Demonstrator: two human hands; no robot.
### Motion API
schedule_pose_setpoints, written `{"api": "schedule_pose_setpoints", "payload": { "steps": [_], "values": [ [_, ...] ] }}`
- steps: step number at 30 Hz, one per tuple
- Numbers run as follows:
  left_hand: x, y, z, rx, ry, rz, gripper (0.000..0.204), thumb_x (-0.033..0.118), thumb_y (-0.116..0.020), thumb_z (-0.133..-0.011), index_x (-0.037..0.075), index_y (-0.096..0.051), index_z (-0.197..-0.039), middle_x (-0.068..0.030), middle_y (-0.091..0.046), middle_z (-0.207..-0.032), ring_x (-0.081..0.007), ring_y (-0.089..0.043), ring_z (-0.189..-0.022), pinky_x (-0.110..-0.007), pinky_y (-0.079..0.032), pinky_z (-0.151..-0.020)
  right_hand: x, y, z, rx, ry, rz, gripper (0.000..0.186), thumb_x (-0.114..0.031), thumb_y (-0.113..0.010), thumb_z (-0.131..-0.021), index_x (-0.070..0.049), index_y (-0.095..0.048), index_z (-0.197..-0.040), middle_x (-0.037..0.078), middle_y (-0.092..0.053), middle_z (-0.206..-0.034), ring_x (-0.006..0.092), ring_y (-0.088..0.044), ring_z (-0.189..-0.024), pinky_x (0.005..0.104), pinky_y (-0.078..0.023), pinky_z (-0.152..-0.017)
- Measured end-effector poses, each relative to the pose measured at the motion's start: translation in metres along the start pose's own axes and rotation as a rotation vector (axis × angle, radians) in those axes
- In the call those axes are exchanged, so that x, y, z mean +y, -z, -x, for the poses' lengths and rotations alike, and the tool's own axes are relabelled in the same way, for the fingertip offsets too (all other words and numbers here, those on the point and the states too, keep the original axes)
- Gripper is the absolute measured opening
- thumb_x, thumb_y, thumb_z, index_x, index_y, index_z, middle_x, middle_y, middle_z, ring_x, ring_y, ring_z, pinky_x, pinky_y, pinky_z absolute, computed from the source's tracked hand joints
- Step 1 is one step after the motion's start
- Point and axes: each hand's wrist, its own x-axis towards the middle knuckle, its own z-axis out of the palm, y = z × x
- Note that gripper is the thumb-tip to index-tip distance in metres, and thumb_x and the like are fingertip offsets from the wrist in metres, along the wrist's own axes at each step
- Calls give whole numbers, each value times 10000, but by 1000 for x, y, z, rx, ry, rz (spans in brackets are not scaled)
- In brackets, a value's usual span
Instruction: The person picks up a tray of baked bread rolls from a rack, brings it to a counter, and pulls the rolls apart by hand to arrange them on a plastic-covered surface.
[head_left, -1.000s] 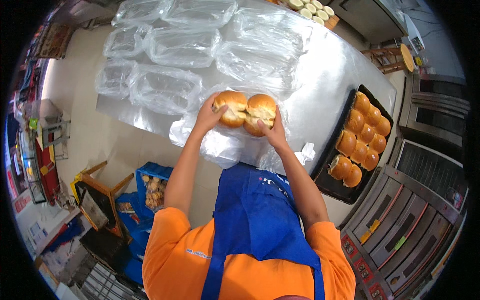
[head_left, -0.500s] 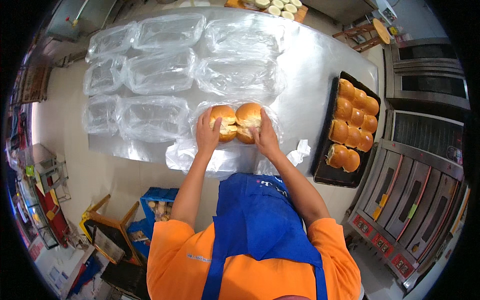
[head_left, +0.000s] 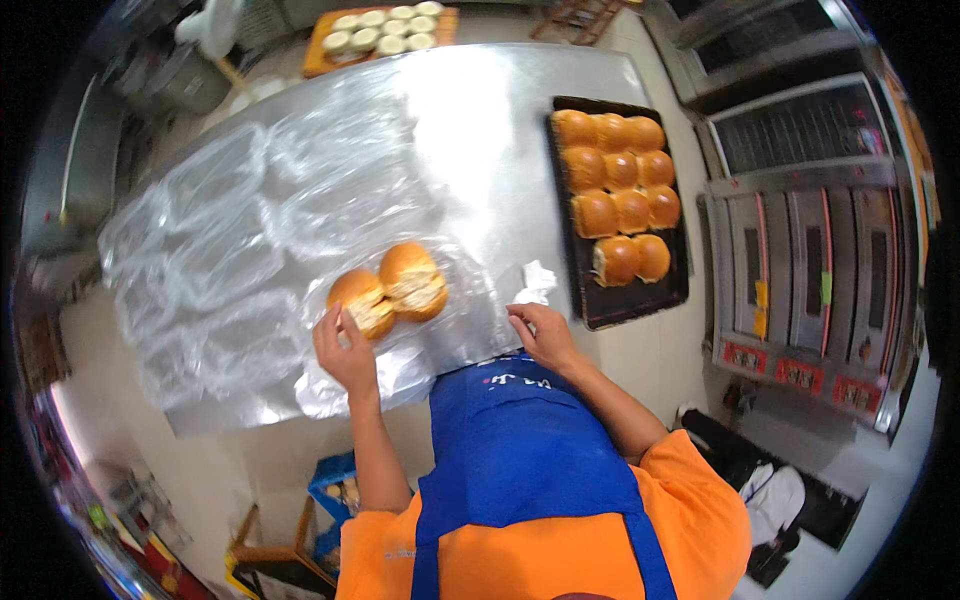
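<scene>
Two pairs of golden split buns [head_left: 410, 270] lie side by side on a clear plastic bag [head_left: 467, 300] at the table's near edge. My left hand [head_left: 340, 345] is at the lower edge of the left bun, fingers slightly apart and fingertips touching or very near it. To the right of the buns, my right hand [head_left: 540, 335] has its fingertips closed at the bag's edge. A crumpled white paper [head_left: 535, 280] lies just above that hand. Several open clear bags [head_left: 215, 175] are spread over the steel table's left side.
A black tray [head_left: 640, 290] of golden buns sits on the table's right. Steel ovens [head_left: 800, 270] stand further right. An orange board [head_left: 330, 60] with pale rounds is beyond the far edge; blue crates [head_left: 332, 475] are on the floor at lower left. Someone [head_left: 770, 500] shows at lower right.
The view has swung right. Both hands have come off their grip on the buns, which now rest on the bag; my right hand has moved right to the bag's edge.
</scene>
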Motion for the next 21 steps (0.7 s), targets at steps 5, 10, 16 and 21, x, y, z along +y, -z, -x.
{"api": "schedule_pose_setpoints", "payload": {
  "steps": [5,10,16,21],
  "values": [
    [52,-34,19,-140,48,283,170,95,-644,-1010,-22,-730,-1098,-106,-747,-1041,-178,-694,-895,-319,-549,-787,36,29,32,23,-137,-100,198,-179,-678,-957,-39,-751,-1076,173,-739,-984,358,-709,-890,425,-555,-797],
    [101,-94,63,-371,135,421,205,173,-669,-1005,-3,-748,-1076,-72,-759,-925,-126,-672,-761,-269,-513,-670,97,84,47,252,-58,-10,168,-119,-704,-925,-35,-756,-1061,166,-747,-982,337,-722,-894,416,-567,-804],
    [155,-177,140,-542,-30,102,225,198,-671,-989,-3,-751,-1054,-119,-740,-835,-193,-676,-683,-305,-523,-652,240,207,70,794,-293,123,153,-114,-668,-962,-17,-751,-1045,153,-726,-944,336,-699,-845,402,-554,-762],
    [203,-246,241,-436,-45,-186,271,267,-657,-992,38,-766,-1088,-180,-757,-928,-330,-735,-837,-390,-559,-761,400,297,68,600,-536,473,247,-200,-656,-975,-26,-716,-1140,162,-637,-1020,358,-631,-949,453,-520,-810]
  ]
}}
